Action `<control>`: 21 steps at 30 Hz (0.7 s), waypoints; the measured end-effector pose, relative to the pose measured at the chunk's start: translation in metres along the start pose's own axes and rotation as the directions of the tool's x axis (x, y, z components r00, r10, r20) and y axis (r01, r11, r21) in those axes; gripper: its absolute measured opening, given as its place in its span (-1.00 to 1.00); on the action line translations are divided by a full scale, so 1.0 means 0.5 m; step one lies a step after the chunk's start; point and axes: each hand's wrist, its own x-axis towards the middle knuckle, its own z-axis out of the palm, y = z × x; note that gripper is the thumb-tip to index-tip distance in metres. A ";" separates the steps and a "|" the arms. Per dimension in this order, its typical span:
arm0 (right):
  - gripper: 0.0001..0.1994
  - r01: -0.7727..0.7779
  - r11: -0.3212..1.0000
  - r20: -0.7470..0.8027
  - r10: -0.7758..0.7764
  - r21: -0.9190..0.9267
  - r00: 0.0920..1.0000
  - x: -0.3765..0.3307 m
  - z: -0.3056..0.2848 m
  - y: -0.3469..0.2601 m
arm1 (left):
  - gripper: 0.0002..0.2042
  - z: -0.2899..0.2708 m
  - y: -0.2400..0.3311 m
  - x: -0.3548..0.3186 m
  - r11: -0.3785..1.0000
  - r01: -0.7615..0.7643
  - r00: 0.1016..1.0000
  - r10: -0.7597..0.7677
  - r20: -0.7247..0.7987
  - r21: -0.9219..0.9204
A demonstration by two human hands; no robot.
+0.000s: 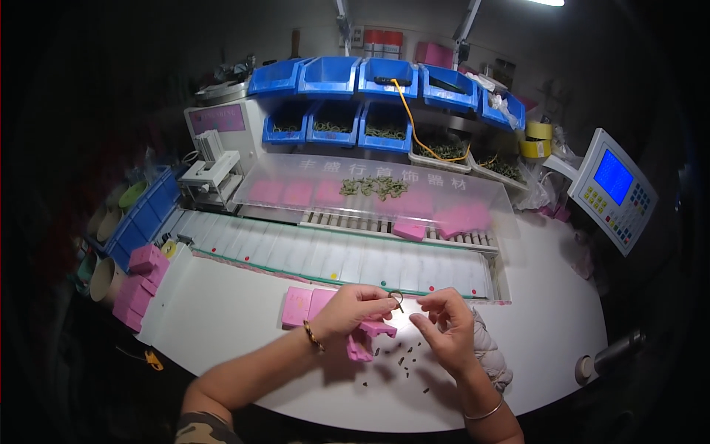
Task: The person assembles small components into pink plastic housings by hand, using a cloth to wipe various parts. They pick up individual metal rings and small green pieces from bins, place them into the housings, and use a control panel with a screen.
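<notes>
- Dark metal ring: pinched in left hand fingers.
- Right hand: fingers curled together, just beside ring.
- Pink cards, small dark pieces: on white bench.

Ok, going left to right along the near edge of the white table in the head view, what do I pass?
Stack of pink blocks → flat pink cards → left hand → small ring pinched in its fingertips → right hand → metal cylinder at the table's right edge.

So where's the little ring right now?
In the head view, the little ring is pinched in the left hand, just above the pink cards at the table's near edge, close to the right hand.
</notes>
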 end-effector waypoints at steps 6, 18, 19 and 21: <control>-0.79 -0.025 1.000 -0.092 0.026 0.014 0.995 0.000 -0.016 0.011 | -0.70 -0.071 0.186 0.135 0.753 0.105 0.960 -0.248 0.133 0.649; -0.57 0.362 0.811 0.081 -0.368 -0.459 0.926 0.011 -0.007 -0.042 | -0.72 0.107 0.052 0.154 0.919 -0.053 0.999 0.049 -0.020 -0.390; -0.55 0.382 0.793 0.141 -0.360 -0.475 0.922 0.005 0.004 -0.027 | -0.71 0.101 0.032 0.137 0.866 0.045 0.999 -0.029 0.040 -0.498; -0.62 0.428 0.784 0.177 -0.392 -0.449 0.903 0.001 0.014 -0.012 | -0.69 0.088 0.001 0.107 0.791 0.143 0.989 -0.099 0.106 -0.594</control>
